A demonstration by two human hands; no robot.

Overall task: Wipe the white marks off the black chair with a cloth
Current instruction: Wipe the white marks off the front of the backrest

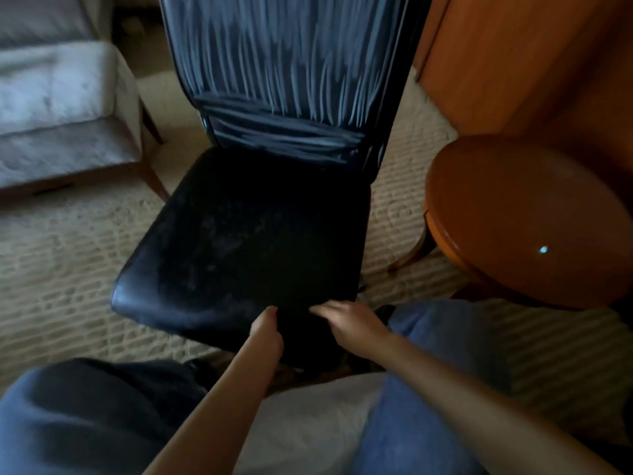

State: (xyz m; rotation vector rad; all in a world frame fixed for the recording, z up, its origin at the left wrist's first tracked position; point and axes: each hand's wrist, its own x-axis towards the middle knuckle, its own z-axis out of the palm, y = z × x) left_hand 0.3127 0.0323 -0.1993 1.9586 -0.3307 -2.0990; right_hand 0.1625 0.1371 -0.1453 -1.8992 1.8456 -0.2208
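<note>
- Our left hand (266,329) and right hand (349,322) pinch something dark, probably the cloth (301,332), stretched between them for wiping; we cannot tell for certain.
- Beyond our grip, the black chair (246,234) faces us; white marks (284,63) streak its backrest, well above both hands.

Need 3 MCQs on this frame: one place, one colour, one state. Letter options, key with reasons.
1. Where are most white marks on the black chair?
A seat front
B backrest
C legs

2. What colour is the round table?
A orange-brown
B white
C green

3. Where are both hands?
A on the backrest
B on the table
C at the seat's front edge

Key:
1 B, pale streaks cover the backrest.
2 A, its top shows warm orange-brown wood.
3 C, the left hand and right hand sit at the front edge around something dark; whether it is a cloth cannot be told.
</note>
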